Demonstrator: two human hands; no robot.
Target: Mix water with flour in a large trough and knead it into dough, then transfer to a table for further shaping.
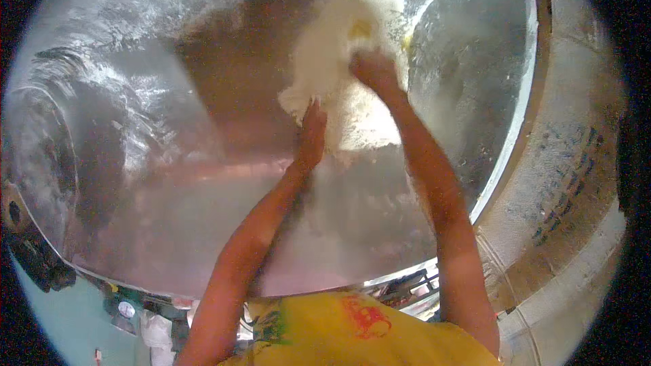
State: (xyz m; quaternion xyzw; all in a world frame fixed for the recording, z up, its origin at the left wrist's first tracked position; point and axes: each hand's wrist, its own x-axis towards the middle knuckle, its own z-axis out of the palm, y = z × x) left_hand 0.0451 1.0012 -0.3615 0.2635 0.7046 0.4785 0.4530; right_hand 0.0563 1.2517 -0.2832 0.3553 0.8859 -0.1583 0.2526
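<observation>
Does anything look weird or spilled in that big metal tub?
A yellow patch shows in the pale powder, just beyond the right hand. It looks odd because its colour stands out; I can't tell what it is.

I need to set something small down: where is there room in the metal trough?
Most room: front left of the metal trough, between the left forearm and the trough's curved left end. A smaller patch lies between the forearms, below the white powder. Crowded: the powder, with left hand and right hand at it.
</observation>
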